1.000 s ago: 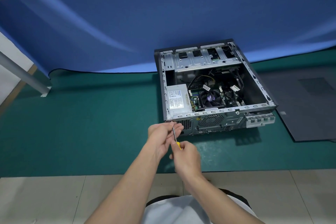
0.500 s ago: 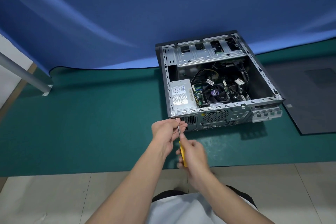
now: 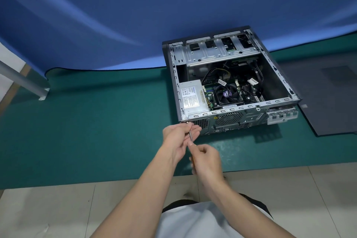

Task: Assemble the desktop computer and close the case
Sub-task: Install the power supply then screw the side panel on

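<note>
Just beyond the left hand (image 3: 179, 135), a computer case (image 3: 241, 106) lies on its side on a green mat (image 3: 96, 131), its open side facing up. The left hand pinches the thin metal shaft of a screwdriver (image 3: 190, 136) between thumb and fingers, close to the tip, which sits at the case's nearest corner. The tip itself is too small to make out. Directly behind the left hand and touching it, the right hand (image 3: 206, 157) is curled round the screwdriver's handle, of which only a sliver of yellow shows under the fingers.

Inside the case, a grey power supply (image 3: 191, 98) sits in the corner closest to the left hand. To the right of it are a black fan (image 3: 227, 94) and loose black cables.

Well to the right of both hands, a dark side panel (image 3: 328, 92) lies flat on the mat, apart from the case. A blue cloth (image 3: 135, 15) rises behind the mat, and a metal leg (image 3: 23, 81) stands far off to the left. A tile floor (image 3: 58, 208) begins below the forearms, where the mat ends.
</note>
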Demonstrator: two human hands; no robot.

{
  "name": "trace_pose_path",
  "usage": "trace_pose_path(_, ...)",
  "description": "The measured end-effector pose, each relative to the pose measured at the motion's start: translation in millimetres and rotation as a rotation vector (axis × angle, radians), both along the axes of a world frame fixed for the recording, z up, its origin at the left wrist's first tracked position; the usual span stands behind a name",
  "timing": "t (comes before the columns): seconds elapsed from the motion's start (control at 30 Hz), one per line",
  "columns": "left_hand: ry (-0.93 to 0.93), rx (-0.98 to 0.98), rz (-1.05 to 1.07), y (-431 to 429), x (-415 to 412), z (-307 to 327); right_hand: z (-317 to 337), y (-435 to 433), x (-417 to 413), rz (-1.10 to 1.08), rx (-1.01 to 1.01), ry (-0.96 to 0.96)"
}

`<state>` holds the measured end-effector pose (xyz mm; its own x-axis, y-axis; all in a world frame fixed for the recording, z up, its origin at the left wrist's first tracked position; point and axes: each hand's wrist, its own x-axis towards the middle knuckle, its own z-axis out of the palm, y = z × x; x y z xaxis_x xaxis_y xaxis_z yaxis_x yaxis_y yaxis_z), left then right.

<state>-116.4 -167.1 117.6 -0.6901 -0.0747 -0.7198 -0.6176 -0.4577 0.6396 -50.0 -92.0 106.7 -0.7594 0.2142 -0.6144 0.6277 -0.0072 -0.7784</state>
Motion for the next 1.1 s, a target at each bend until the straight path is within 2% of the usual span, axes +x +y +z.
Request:
trace_pose_path(0.03, 0.001, -0.005, 0.021, 1.7, 0.7, -1.0, -1.1, -2.2, -0.4, 0.065, 0.164, 0.024)
trace_pose_path(0.07, -0.001, -0.010, 0.041, 3.1, 1.7, -1.8, -1.7, -3.3, -0.6, 0.097, 0.203, 0.027)
trace_pose_path(0.1, -0.004, -0.015, 0.059, 3.8, 2.4, -1.8, -3.4, -2.4, -1.7, 0.060, 0.073, 0.014)
trace_pose_path(0.13, -0.009, -0.020, 0.077, 4.1, 2.7, -1.5, -4.9, -1.5, -4.0, -0.041, -0.196, -0.025)
trace_pose_path(0.2, -0.015, -0.025, 0.110, 3.9, 2.2, -0.7, 0.0, 1.8, -7.1, -0.261, -0.868, -0.201)
trace_pose_path(0.23, -0.017, -0.032, 0.124, 4.4, 1.6, -0.2, 0.8, 4.8, -7.0, -0.313, -1.038, -0.261)
trace_pose_path(0.27, -0.020, -0.046, 0.137, 6.1, 1.2, 0.1, 1.7, 7.2, -6.7, -0.321, -1.065, -0.284)
trace_pose_path(0.3, -0.027, -0.068, 0.154, 8.4, 1.4, 0.1, 2.5, 8.3, -6.6, -0.289, -0.971, -0.265)
trace_pose_path(0.33, -0.032, -0.090, 0.173, 11.0, 1.4, 0.0, 3.3, 8.1, -4.2, -0.211, -0.734, -0.210)
trace_pose_path(0.4, -0.028, -0.116, 0.203, 15.6, 0.8, -1.3, 8.4, 5.7, 3.1, 0.040, -0.055, -0.044)
trace_pose_path(0.43, -0.024, -0.119, 0.206, 16.6, 0.6, -2.0, 8.8, 3.1, 6.7, 0.141, 0.215, 0.039)
trace_pose_path(0.47, -0.022, -0.113, 0.198, 16.3, 0.5, -2.0, 7.6, 0.0, 8.4, 0.199, 0.371, 0.098)
trace_pose_path(0.53, -0.023, -0.066, 0.154, 11.6, 1.0, -1.1, 2.4, -3.0, 8.0, 0.200, 0.412, 0.121)
trace_pose_path(0.57, -0.023, -0.030, 0.118, 7.5, 1.2, -0.5, 1.4, -4.4, 6.7, 0.163, 0.306, 0.106)
trace_pose_path(0.6, -0.022, 0.009, 0.079, 3.0, 1.4, 0.1, 0.0, -6.7, 5.6, 0.079, 0.098, 0.085)
trace_pose_path(0.7, -0.022, 0.104, -0.003, -6.9, 1.5, 1.2, -2.5, -6.4, 4.5, -0.290, -0.863, -0.133)
trace_pose_path(0.73, -0.026, 0.116, -0.011, -8.0, 1.0, 0.9, -2.8, -4.2, 4.4, -0.363, -1.109, -0.211)
trace_pose_path(0.77, -0.031, 0.113, -0.013, -8.0, 0.4, 0.7, -1.9, -1.9, 4.1, -0.417, -1.278, -0.264)
trace_pose_path(0.8, -0.037, 0.101, -0.011, -6.8, 0.1, 0.7, -0.1, -0.3, 3.9, -0.447, -1.357, -0.284)
trace_pose_path(0.83, -0.041, 0.083, -0.008, -5.4, -0.5, 0.7, 2.2, -0.5, 3.3, -0.462, -1.343, -0.285)
trace_pose_path(0.87, -0.041, 0.064, -0.003, -3.9, -0.9, 0.5, 5.3, -1.2, 3.2, -0.432, -1.206, -0.251)
trace_pose_path(0.9, -0.038, 0.050, 0.007, -2.4, -0.8, 0.1, 7.2, -2.4, 5.5, -0.342, -0.910, -0.179)
trace_pose_path(0.97, -0.027, 0.036, 0.037, 0.3, -0.3, -1.1, 7.1, -6.8, 12.8, -0.024, -0.047, 0.026)
trace_pose_path(1.0, -0.023, 0.030, 0.050, 1.2, 0.4, -1.7, 5.0, -9.5, 16.5, 0.106, 0.302, 0.123)
trace_pose_path(1.03, -0.020, 0.024, 0.057, 1.8, 0.8, -1.8, 3.7, -12.2, 17.6, 0.187, 0.504, 0.193)
trace_pose_path(1.1, -0.014, 0.020, 0.058, 1.5, 0.6, -1.6, -0.5, -14.8, 12.6, 0.231, 0.631, 0.226)
